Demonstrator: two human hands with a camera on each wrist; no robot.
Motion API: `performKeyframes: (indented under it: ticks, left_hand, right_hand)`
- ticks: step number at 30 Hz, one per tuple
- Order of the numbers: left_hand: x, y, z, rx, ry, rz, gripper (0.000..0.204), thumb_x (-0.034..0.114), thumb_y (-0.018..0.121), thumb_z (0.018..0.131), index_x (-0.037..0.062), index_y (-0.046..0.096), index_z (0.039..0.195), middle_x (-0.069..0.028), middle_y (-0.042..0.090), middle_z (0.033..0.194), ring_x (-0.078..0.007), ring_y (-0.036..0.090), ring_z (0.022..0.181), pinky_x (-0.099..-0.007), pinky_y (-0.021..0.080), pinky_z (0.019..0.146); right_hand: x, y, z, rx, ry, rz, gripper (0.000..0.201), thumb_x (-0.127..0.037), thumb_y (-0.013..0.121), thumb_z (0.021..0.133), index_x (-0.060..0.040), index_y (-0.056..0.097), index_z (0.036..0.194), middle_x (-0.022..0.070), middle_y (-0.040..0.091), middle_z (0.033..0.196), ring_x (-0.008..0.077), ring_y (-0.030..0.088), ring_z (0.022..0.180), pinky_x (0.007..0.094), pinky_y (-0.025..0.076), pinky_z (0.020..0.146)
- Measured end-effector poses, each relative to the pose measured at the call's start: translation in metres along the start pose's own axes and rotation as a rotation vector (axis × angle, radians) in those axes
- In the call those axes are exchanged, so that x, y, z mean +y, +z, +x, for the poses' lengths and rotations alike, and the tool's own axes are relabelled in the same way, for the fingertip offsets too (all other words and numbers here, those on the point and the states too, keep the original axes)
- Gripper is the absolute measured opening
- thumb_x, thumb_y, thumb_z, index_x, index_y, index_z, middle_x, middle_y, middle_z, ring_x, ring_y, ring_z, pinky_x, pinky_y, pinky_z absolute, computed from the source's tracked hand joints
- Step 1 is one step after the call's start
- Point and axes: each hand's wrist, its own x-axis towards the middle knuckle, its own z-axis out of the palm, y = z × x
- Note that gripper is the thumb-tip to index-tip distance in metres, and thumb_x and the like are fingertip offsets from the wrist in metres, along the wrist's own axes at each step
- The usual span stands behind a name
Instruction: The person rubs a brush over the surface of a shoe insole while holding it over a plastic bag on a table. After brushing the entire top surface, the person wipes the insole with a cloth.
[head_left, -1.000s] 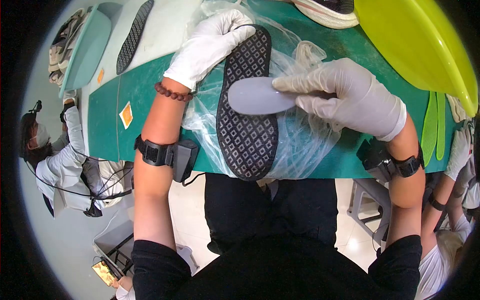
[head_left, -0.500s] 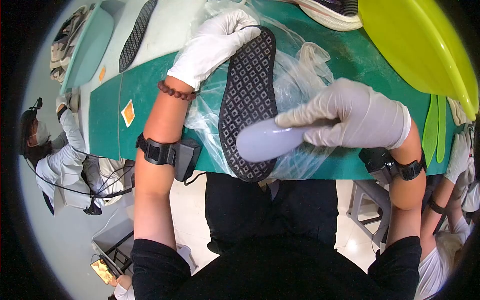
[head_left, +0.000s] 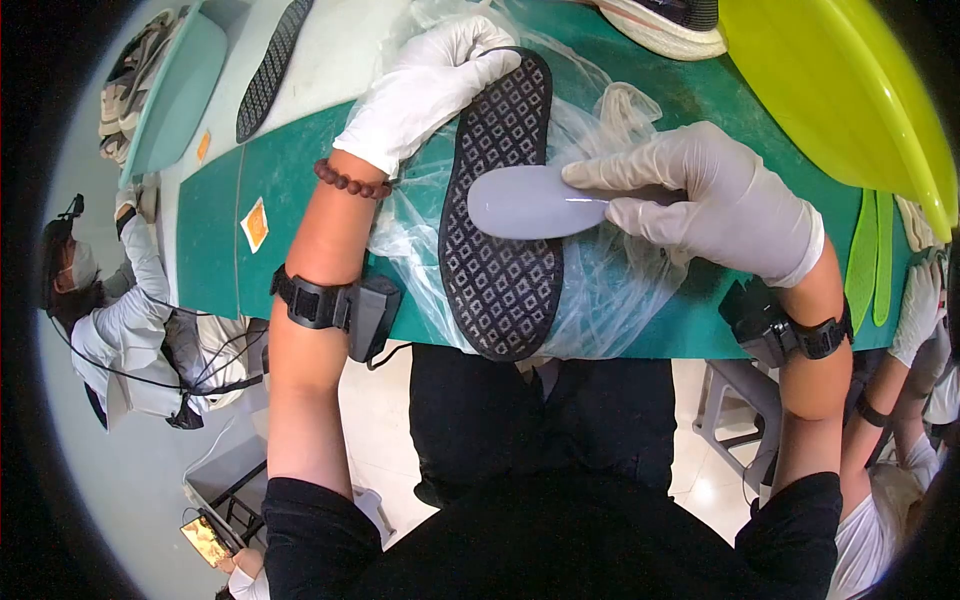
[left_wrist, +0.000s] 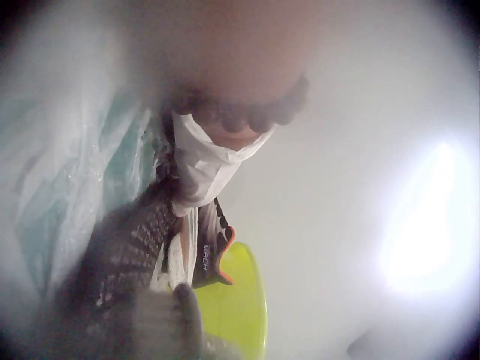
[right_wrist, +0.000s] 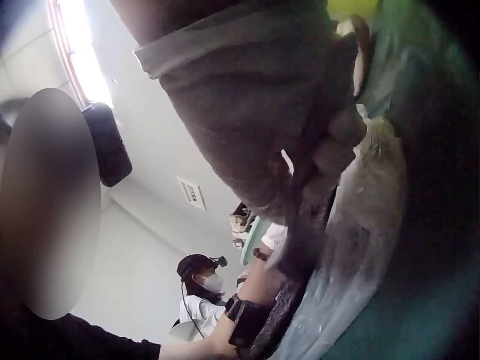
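A black insole (head_left: pixel 502 290) with a pale diamond pattern lies lengthwise on crumpled clear plastic in the head view. At its far end my white-gloved left hand (head_left: pixel 430 90) pinches the edge, thumb on top. My right hand (head_left: pixel 715 205), also gloved, grips a smooth, pale grey, oval-ended tool (head_left: pixel 530 203) between thumb and fingers. The tool lies flat across the insole's middle, its rounded end pointing left; its underside is hidden. In the right wrist view the gloved right hand (right_wrist: pixel 247 112) appears dark above the insole.
Clear plastic sheeting (head_left: pixel 620 300) spreads over the green tabletop (head_left: pixel 300 200). A yellow-green basin (head_left: pixel 830 100) and a shoe (head_left: pixel 665 30) stand at the far right, near green insoles (head_left: pixel 868 260). Another black insole (head_left: pixel 272 75) and a teal basin (head_left: pixel 185 90) are at the left. Other people sit on both sides.
The right hand slid the grey tool toward the near end of the insole, then back up to its middle. The left hand keeps its pinch at the far end.
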Motion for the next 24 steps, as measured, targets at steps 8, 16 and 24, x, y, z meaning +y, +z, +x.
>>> performKeyframes:
  ticks: [8, 16, 24]
  left_hand:
    - [-0.005, -0.001, 0.002, -0.002, 0.026, 0.006, 0.023, 0.025, 0.07, 0.101, 0.002, 0.069, 0.099, 0.0032, 0.063, 0.084, -0.0069, 0.054, 0.08, -0.0272, 0.048, 0.074]
    - [-0.004, 0.001, 0.002, 0.016, 0.042, -0.023, 0.021, 0.024, 0.07, 0.101, 0.0028, 0.069, 0.097, 0.005, 0.061, 0.082, -0.0053, 0.052, 0.077, -0.0253, 0.047, 0.072]
    - [-0.001, 0.0, 0.0, 0.008, 0.025, -0.02, 0.022, 0.024, 0.069, 0.102, 0.0027, 0.069, 0.098, 0.0049, 0.062, 0.084, -0.005, 0.053, 0.078, -0.0256, 0.047, 0.072]
  right_hand:
    - [-0.002, 0.0, -0.002, -0.061, -0.072, -0.073, 0.035, -0.012, 0.074, 0.092, -0.0076, 0.075, 0.126, 0.0166, 0.078, 0.111, 0.0237, 0.077, 0.098, 0.0312, 0.058, 0.09]
    - [-0.011, -0.007, -0.004, -0.216, -0.012, -0.058, 0.035, -0.011, 0.074, 0.09, -0.0079, 0.076, 0.125, 0.0166, 0.079, 0.109, 0.0234, 0.078, 0.094, 0.0319, 0.058, 0.087]
    - [-0.01, -0.006, -0.004, -0.294, -0.002, -0.024, 0.033, -0.012, 0.074, 0.091, -0.0077, 0.077, 0.124, 0.0158, 0.079, 0.107, 0.0201, 0.077, 0.091, 0.0303, 0.058, 0.086]
